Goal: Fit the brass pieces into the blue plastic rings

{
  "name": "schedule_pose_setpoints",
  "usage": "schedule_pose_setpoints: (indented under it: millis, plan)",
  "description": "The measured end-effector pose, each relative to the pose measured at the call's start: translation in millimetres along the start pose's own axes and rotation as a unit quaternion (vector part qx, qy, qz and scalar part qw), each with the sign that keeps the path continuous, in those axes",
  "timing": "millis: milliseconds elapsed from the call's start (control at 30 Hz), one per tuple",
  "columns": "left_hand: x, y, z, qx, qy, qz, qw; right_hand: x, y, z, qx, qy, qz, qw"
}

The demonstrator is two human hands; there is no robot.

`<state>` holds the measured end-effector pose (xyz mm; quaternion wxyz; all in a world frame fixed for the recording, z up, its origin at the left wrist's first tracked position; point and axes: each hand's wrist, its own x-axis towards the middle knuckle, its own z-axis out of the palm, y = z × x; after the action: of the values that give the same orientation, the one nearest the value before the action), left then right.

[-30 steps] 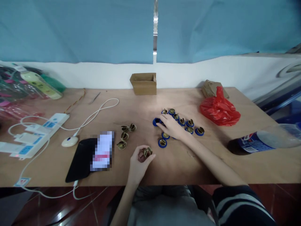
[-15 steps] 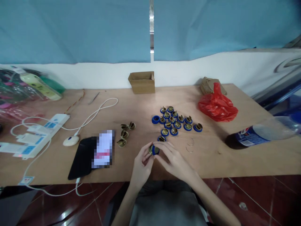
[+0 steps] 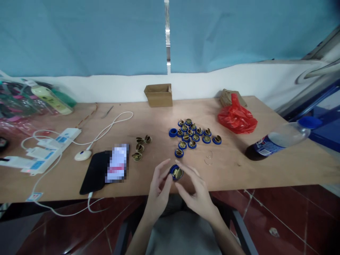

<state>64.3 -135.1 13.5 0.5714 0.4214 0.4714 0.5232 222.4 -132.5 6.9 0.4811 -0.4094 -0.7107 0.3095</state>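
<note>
My left hand and my right hand meet at the near edge of the wooden table. Together their fingertips hold a blue ring with a brass clip seated in it. Beyond them lies a cluster of several blue rings with brass clips, and one empty blue ring sits at its left. Several loose brass clips lie to the left of my hands.
A phone on a black pad lies at the left, with a white power strip and cables beyond. A small cardboard box stands at the back, a red plastic bag and a lying cola bottle at the right.
My right hand came back from the ring cluster with a blue ring and joined the left, which held a brass clip. The clip now sits in the ring; the view shifted slightly.
</note>
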Motion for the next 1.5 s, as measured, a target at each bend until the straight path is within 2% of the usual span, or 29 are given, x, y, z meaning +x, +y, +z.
schedule_pose_setpoints:
  millis: [100,200,367,500,633,800,967,1167,1300,1500]
  plan:
    - [-6,0,1.7,0.016,0.018,0.014,1.0,-9,2,0,0.078,0.064,0.06,0.993]
    - [-10,-3,3.7,0.029,0.021,0.028,0.999,-12,3,1,0.093,0.1,0.082,0.987]
    - [-9,-9,4.8,0.022,0.028,0.028,0.999,-11,-1,-2,0.066,0.087,0.076,0.991]
    - [-9,-6,6.6,-0.007,0.009,0.007,1.0,-11,-3,-6,0.055,0.065,0.081,0.993]
    - [-10,-3,7.0,-0.009,0.014,0.008,1.0,-6,-3,-12,0.077,0.01,0.099,0.992]
    - [-10,-7,2.5,-0.005,0.014,-0.015,1.0,4,0,-21,0.091,-0.05,0.076,0.992]
    - [-6,-6,3.7,-0.048,-0.032,-0.054,0.997,12,3,-22,0.101,-0.033,0.046,0.993]
    - [1,1,3.9,0.004,-0.017,-0.056,0.998,14,7,-13,0.09,-0.007,0.072,0.993]
    - [2,1,5.7,-0.012,-0.029,-0.067,0.997,18,11,-13,0.101,0.015,0.083,0.991]
    - [6,-12,6.8,-0.04,0.038,-0.062,0.997,15,17,-15,0.076,0.03,0.116,0.99]
